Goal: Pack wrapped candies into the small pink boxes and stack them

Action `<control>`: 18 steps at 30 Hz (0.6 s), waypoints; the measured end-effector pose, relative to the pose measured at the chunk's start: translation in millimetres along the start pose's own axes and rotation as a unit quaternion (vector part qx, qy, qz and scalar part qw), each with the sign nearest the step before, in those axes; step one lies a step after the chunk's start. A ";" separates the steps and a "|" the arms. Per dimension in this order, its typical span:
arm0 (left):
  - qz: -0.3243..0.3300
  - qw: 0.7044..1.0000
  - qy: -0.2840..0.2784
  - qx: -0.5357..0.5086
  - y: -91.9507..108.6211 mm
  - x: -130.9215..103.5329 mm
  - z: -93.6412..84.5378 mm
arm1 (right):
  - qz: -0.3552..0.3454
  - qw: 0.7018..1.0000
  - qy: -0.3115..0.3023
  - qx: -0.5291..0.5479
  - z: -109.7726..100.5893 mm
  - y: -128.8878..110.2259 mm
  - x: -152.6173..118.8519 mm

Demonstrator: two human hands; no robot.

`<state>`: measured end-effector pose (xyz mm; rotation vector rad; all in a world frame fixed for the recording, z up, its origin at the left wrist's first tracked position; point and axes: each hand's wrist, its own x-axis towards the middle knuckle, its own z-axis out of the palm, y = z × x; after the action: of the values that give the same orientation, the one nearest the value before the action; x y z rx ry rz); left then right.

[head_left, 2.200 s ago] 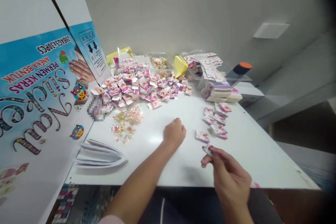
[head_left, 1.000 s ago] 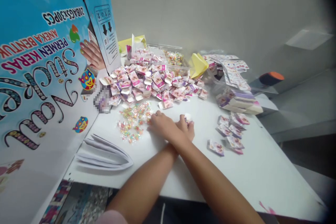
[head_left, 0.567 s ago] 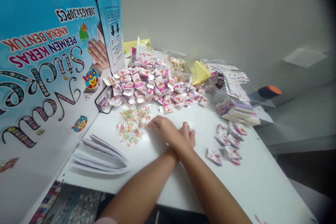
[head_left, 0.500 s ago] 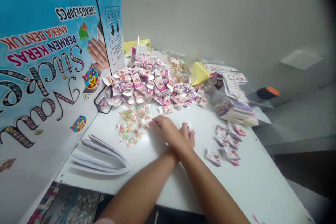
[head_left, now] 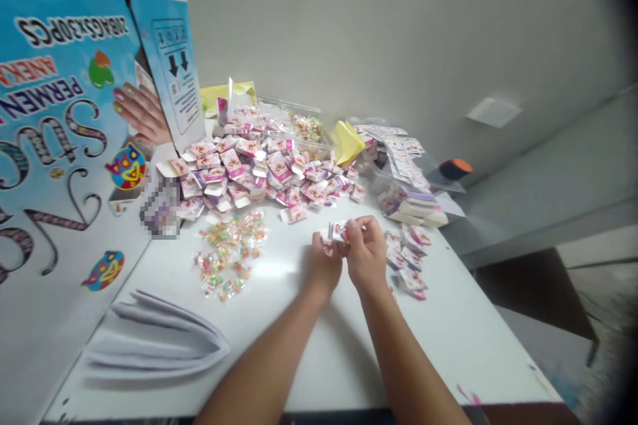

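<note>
In front of me, over the white table, a small printed candy box (head_left: 339, 232) is held between both hands. My left hand (head_left: 325, 267) is closed around its lower left side. At its right end, the fingers of my right hand (head_left: 367, 251) pinch together; whether a candy packet is also in them is hidden. A loose pile of clear candy packets (head_left: 226, 249) lies to the left of my hands. Just right of my right hand sits a group of small boxes (head_left: 411, 259).
A big heap of small boxes (head_left: 269, 169) covers the table's back. Behind it stands a clear tub of candies (head_left: 306, 127). Stacked flat cartons (head_left: 411, 202) are at the back right. A folded paper booklet (head_left: 159, 339) lies front left, beside a large blue-and-white carton (head_left: 64, 166).
My forearms have uncrossed. My right hand has left the candy packets and come right to the small box in my left hand. The camera view has turned somewhat to the right.
</note>
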<state>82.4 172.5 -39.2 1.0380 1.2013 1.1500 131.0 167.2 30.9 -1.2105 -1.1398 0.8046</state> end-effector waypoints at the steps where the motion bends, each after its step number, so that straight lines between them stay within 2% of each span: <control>1: 0.000 1.000 0.008 -0.019 -0.1 -0.2 -1.2 | 0.009 1.000 0.003 0.029 -6.4 0.3 1.7; 6: 0.019 0.991 0.044 -0.123 8.9 -3.0 -7.1 | 0.019 0.998 0.009 0.056 -34.2 8.9 0.8; 8: 0.027 0.987 0.017 -0.160 16.7 -4.4 -8.1 | 0.033 0.998 0.017 0.057 -41.9 14.1 -4.2; 13: 0.018 0.975 -0.094 -0.198 29.6 -5.7 -3.8 | 0.058 0.989 0.053 0.124 -48.0 27.6 -18.1; 15: 0.010 0.975 -0.104 -0.198 27.4 -4.2 -1.2 | 0.071 0.981 0.078 0.166 -46.3 36.0 -20.7; 18: -0.002 0.978 -0.089 -0.186 18.2 1.0 0.3 | 0.095 0.969 0.105 0.200 -45.0 52.9 -19.2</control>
<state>80.9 176.0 -21.4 0.8295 0.8075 1.1959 173.9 147.5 -23.6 -1.0431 -0.6538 0.9722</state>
